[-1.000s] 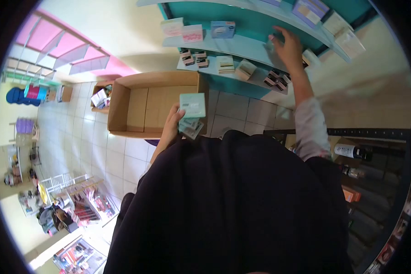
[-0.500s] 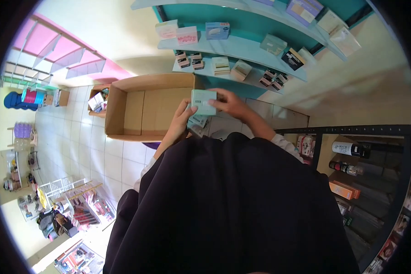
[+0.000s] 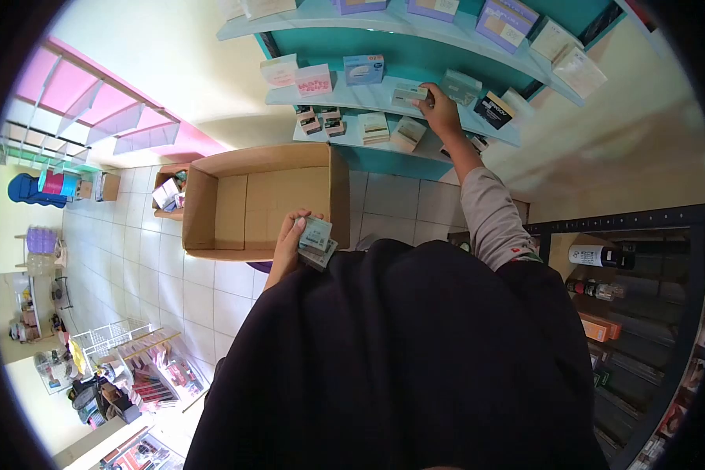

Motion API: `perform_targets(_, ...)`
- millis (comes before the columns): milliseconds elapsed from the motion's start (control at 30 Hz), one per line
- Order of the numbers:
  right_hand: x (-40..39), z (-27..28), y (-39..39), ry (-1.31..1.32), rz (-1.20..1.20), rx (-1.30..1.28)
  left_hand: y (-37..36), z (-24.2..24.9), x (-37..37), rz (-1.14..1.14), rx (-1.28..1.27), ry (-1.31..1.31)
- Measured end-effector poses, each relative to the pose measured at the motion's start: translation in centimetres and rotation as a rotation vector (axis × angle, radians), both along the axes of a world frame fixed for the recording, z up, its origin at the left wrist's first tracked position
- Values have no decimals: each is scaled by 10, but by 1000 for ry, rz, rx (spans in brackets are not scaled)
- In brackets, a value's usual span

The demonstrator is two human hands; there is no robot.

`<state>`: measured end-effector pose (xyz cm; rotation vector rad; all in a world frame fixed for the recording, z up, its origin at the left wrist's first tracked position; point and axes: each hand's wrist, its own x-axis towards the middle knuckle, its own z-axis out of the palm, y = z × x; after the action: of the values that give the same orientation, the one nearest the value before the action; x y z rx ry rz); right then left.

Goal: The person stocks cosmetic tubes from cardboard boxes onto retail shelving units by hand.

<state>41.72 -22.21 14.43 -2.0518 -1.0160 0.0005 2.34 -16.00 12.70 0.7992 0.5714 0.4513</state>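
My right hand (image 3: 440, 110) reaches out to the middle wall shelf (image 3: 341, 94), its fingers closed on the right end of a pale green box (image 3: 409, 95). That box is at the shelf's surface, between a blue box (image 3: 364, 70) and another green box (image 3: 460, 86). Down near my body, my left hand (image 3: 291, 239) grips small pale green boxes (image 3: 315, 233), at least two stacked together. The lower one sticks out beneath the upper. Beside this hand stands a large open cardboard box (image 3: 266, 200), its visible bottom bare.
Pink-and-white boxes (image 3: 313, 80) and a black box (image 3: 493, 110) share the middle shelf. Small dark-topped boxes (image 3: 333, 121) line the lower shelf. A smaller carton (image 3: 170, 192) with goods sits past the large one. A black rack (image 3: 627, 223) of bottles is at my right.
My right hand has moved from beside the left hand up to the shelf, with a pale green box. My left hand has lowered slightly toward my body, still holding boxes.
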Motion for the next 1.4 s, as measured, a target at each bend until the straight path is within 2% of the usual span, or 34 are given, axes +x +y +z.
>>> perform_targets(167, 1, -3, 3, 47, -8, -1, 2, 2, -8, 42, -21, 31)
perform_targets(267, 6, -18, 4, 64, 14, 123, 4, 3, -8, 23, -15, 10)
perform_targets(367, 2, -15, 1, 95, -23, 115, 6, 5, -5, -3, 10, -22)
perform_targets(467, 0, -15, -6, 15, -95, 54, 9, 8, -2, -17, -23, -70)
perform_targets(567, -14, -13, -12, -30, -127, 118, 10, 14, 4, -55, -3, -95)
perform_targets(667, -17, -10, -9, -385, -251, 175, 11, 14, 6, -48, 21, -90)
perform_targets(767, -31, 28, 8, -485, -100, 293, 12, 15, 3, -68, 45, -58)
perform_targets(867, -32, 66, 47, -439, 152, 146, 12, 8, -4, -45, 33, -48)
perform_targets(967, -13, 63, 99, -500, 188, -90, 13, 2, -14, -9, -15, -77)
perform_targets(1067, -2, 51, 126, -411, 215, -362, 16, -5, -27, 38, 15, -89)
perform_targets(1167, 2, 52, 137, -357, 222, -506, 17, -3, -42, 101, 11, -62)
perform_targets(1400, 5, 48, 140, -350, 197, -527, 29, -9, -64, 137, 27, -7)
